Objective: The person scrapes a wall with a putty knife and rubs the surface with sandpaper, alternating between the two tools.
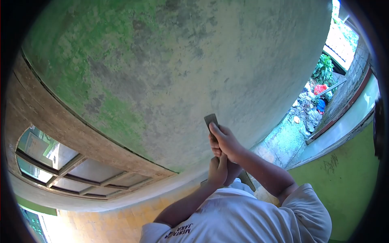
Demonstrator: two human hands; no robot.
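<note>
Right hand is clamping its fingers on flat dark-grey bar; left hand's grip: can't tell. Loosening could be risking gouges in patchy green-grey wall.

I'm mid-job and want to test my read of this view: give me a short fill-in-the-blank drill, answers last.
1. In the picture, the flat bar's visible end sticks out ____ the right grip, not below it.
2. Measured up and down the picture, the left grip sits ____ than the right grip.
3. The paint patches on the wall are coloured ____.
4. The paned window is on the picture's ____ side.

Missing words: above; lower; green; left.
</note>
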